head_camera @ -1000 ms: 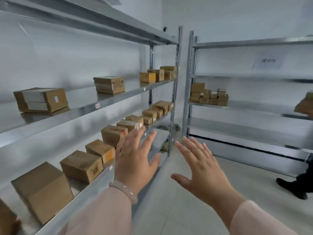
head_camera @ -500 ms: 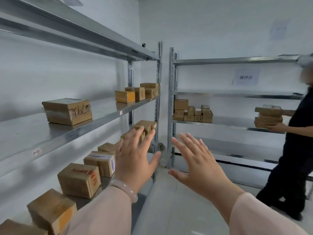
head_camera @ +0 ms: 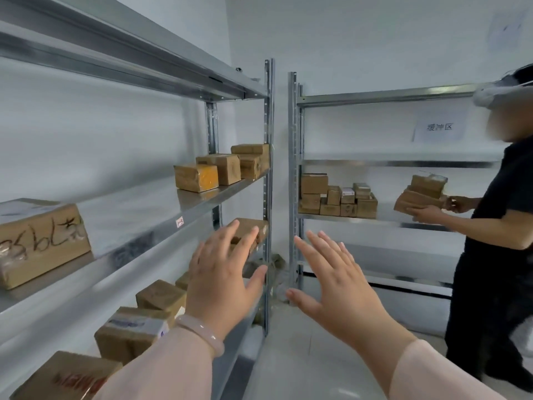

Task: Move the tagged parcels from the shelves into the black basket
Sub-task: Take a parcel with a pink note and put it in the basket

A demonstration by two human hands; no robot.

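A: The hands?
B: Left hand [head_camera: 222,281] and right hand [head_camera: 337,284], fingers spread, hold nothing, either side of the steel post [head_camera: 268,174].
A: Parcels?
B: Cardboard parcels [head_camera: 161,297] sit on shelves [head_camera: 138,223] left of the post; stacked boxes [head_camera: 337,197] farther, right of it.

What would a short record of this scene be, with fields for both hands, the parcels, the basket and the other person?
left hand: open, holds nothing, raised before the left shelf unit
right hand: open, holds nothing
bracelet: on the left wrist
handwritten parcel: middle shelf, near end
three parcels: middle shelf, far end
stacked parcels: on the rear shelf unit
black basket: not in view
other person: at the right, holds a pile of parcels with both hands
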